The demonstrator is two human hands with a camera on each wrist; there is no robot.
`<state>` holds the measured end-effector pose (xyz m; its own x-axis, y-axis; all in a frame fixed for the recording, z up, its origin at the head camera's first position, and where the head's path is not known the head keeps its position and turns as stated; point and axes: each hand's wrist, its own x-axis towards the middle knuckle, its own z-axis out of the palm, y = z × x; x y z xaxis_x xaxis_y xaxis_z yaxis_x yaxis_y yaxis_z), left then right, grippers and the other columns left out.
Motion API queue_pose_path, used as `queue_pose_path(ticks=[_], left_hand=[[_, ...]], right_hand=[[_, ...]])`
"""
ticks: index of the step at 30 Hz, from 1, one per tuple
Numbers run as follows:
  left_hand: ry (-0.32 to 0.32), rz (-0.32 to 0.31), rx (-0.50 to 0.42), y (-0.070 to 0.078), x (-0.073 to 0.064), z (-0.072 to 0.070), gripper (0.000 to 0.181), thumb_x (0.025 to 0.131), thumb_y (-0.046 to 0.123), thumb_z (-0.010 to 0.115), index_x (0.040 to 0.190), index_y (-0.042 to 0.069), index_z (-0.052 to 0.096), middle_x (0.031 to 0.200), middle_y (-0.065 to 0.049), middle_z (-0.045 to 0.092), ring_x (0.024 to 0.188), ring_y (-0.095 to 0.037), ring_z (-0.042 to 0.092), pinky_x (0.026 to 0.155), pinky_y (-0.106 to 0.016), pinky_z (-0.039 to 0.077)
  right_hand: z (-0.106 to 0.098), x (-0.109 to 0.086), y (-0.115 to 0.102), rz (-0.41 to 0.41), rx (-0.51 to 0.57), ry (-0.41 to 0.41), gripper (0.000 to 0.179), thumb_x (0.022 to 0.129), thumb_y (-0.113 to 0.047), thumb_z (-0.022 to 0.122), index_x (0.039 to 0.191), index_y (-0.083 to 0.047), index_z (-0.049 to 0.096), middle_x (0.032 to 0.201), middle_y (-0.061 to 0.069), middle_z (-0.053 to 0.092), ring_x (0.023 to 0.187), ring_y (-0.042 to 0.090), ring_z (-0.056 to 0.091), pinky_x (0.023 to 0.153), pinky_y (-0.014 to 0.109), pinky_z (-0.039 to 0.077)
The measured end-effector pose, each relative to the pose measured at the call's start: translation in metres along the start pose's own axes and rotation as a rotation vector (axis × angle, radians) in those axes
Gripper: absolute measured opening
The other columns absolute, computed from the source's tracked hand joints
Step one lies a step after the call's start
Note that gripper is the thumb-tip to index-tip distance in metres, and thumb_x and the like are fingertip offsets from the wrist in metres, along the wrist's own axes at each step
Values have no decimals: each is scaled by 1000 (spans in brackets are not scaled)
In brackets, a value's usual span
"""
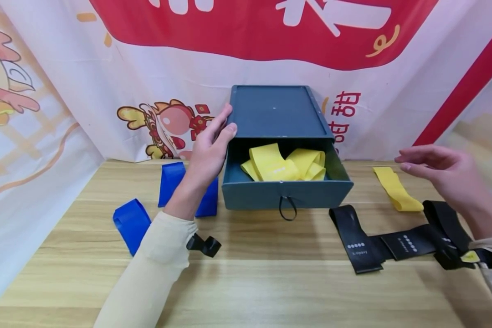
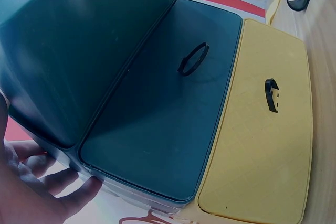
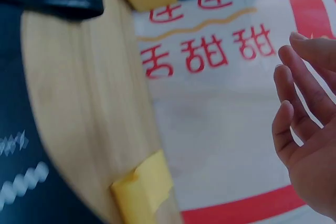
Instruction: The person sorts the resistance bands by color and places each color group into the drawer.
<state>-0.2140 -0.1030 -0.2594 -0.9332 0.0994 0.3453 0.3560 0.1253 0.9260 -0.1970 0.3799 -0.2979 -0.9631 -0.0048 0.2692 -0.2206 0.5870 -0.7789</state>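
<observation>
A dark teal drawer unit stands against the backdrop. Its top drawer is pulled out, and yellow resistance bands lie in it. My left hand rests along the unit's left side, thumb near the top edge and fingers extended. In the left wrist view, a teal drawer and a yellow drawer, each with a black loop, sit pushed in beneath. My right hand hovers empty at the right, fingers loosely bent, near a yellow band on the table.
Blue bands lie on the wooden table left of the unit, partly behind my left forearm. Black bands spread over the right side. A printed cloth hangs close behind the unit.
</observation>
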Motion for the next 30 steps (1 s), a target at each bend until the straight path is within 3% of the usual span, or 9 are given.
queue_pose_path(ticks=[12,18,21,25,27,30], left_hand=[[7,-7,10,0,0,0,56,113,32,50,166,21,38,172,13,37,161,-4,30,131,-29,31],[7,-11,8,1,-1,0,55,113,32,50,166,21,38,172,13,37,161,-5,31,131,-29,31],[9,-13,12,2,-1,0,55,113,32,50,166,22,38,172,13,37,161,-5,31,131,-29,31],[7,-12,16,1,0,0,56,113,32,50,166,21,37,172,13,36,161,-5,30,131,-29,31],[5,-13,13,1,0,0,56,113,32,50,166,21,37,172,13,36,161,-5,30,131,-29,31],[1,-16,7,1,0,1,56,113,33,50,166,22,37,173,14,36,161,-4,30,131,-29,30]], right_hand=[[-9,-12,63,177,-184,-137,50,104,-34,68,147,-8,60,109,-40,60,94,-14,63,78,7,54],[-17,-18,89,204,-233,-203,52,105,-31,68,148,-3,58,105,-42,59,92,-14,63,77,7,53],[-19,-20,98,212,-269,-238,47,106,-26,66,147,-4,59,115,-21,71,92,-15,61,76,10,54],[-18,-19,108,193,-309,-269,44,102,-22,72,141,-4,65,116,-11,75,91,-15,57,74,10,52],[-18,-17,112,180,-314,-280,44,98,-21,77,138,-4,68,108,-26,70,91,-14,56,75,9,50],[-19,-15,115,177,-326,-304,46,94,-24,82,135,-5,71,106,-30,68,92,-10,53,76,11,46]])
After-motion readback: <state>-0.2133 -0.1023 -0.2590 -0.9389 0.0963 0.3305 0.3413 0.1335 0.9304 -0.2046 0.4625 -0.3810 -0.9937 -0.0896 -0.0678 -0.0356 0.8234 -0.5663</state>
